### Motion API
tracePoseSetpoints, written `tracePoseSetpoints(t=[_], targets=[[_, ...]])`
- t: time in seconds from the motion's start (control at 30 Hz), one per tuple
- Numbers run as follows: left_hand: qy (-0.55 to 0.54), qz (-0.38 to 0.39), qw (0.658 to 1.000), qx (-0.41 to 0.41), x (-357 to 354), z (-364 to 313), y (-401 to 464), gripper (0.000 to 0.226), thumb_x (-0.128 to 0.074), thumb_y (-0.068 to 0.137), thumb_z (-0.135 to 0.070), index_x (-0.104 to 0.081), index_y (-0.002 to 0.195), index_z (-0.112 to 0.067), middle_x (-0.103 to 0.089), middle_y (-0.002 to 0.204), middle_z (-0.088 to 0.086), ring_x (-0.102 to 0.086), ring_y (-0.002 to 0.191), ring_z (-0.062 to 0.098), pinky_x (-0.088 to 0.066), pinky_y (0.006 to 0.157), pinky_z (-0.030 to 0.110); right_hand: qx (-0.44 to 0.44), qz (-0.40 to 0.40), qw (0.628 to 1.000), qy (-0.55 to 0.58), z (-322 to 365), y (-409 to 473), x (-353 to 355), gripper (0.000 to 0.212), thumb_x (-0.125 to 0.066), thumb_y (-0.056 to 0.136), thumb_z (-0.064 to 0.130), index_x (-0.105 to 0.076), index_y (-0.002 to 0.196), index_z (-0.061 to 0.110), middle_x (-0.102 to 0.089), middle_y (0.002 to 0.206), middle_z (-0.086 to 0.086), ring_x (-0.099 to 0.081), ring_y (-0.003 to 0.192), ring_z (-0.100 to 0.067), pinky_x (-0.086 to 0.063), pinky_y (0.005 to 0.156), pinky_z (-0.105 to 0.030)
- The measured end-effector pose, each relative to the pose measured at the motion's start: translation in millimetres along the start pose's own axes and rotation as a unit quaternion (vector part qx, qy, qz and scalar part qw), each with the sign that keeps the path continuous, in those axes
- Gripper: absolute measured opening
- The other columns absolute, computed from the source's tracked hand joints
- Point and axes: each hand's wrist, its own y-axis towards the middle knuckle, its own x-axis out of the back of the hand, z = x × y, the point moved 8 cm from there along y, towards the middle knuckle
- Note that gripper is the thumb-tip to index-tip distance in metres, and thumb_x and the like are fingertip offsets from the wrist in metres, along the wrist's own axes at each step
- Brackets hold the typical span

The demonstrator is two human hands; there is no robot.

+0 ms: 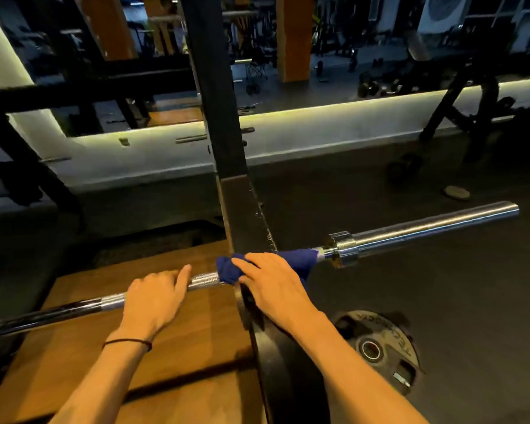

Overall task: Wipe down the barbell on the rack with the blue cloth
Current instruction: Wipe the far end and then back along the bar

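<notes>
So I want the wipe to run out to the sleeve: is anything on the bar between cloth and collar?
Nothing visible: the blue cloth under the right hand ends just short of the barbell collar.

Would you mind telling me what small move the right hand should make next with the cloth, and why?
Probably slide the blue cloth right along the barbell toward the collar. The right hand presses it around the shaft beside the rack upright, while the left hand steadies the bar; the sleeve beyond looks untouched.
</notes>
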Motion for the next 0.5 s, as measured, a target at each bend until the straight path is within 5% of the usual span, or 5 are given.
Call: tracePoseSetpoints(t=[0.17,0.23,0.33,0.4,0.5], targets=[[0.004,-0.132,0.987,-0.096,3,-5,-11,0.064,-0.013,0.095,-0.067,-0.053,0.067,-0.025,-0.057,0.065,-0.005,-0.060,0.066,0.023,-0.034,0.058,0.034,-0.067,-0.037,0.989,-0.127,-61,-20,29,0.042,-0.038,0.100,0.036,-0.070,0.109,0.011,-0.069,0.097,-0.008,-0.065,0.088,-0.033,-0.052,0.085,-0.045],[-0.006,-0.151,0.983,-0.103,3,-8,-23,0.054,-0.025,0.094,-0.066,-0.055,0.074,-0.026,-0.053,0.070,-0.006,-0.055,0.067,0.022,-0.032,0.062,0.034,-0.113,-0.063,0.981,-0.146,-75,-33,37,0.048,-0.035,0.101,0.034,-0.071,0.114,0.005,-0.070,0.104,-0.012,-0.065,0.097,-0.036,-0.052,0.094,-0.048],[-0.042,-0.172,0.980,-0.085,0,-6,-35,0.048,-0.037,0.097,-0.061,-0.068,0.103,-0.025,-0.054,0.085,-0.010,-0.048,0.079,0.012,-0.035,0.077,0.035,-0.172,-0.086,0.977,-0.094,-56,-37,24,0.051,-0.030,0.102,0.035,-0.069,0.124,0.010,-0.068,0.124,-0.009,-0.058,0.122,-0.033,-0.033,0.114,-0.048],[-0.061,-0.180,0.979,-0.068,-2,-5,-40,0.050,-0.038,0.094,-0.062,-0.068,0.106,-0.023,-0.053,0.088,-0.009,-0.042,0.082,0.010,-0.035,0.081,0.035,-0.112,-0.064,0.991,-0.047,-24,-25,6,0.048,-0.032,0.103,0.036,-0.067,0.129,0.016,-0.067,0.127,-0.004,-0.056,0.124,-0.027,-0.025,0.114,-0.040],[-0.064,-0.193,0.978,-0.056,-2,-7,-47,0.053,-0.040,0.094,-0.066,-0.066,0.101,-0.021,-0.056,0.090,-0.006,-0.051,0.084,0.015,-0.036,0.083,0.036,-0.019,0.017,1.000,0.007,4,-13,-6,0.048,-0.034,0.101,0.036,-0.062,0.135,0.018,-0.066,0.127,-0.002,-0.058,0.118,-0.023,-0.035,0.106,-0.039]])
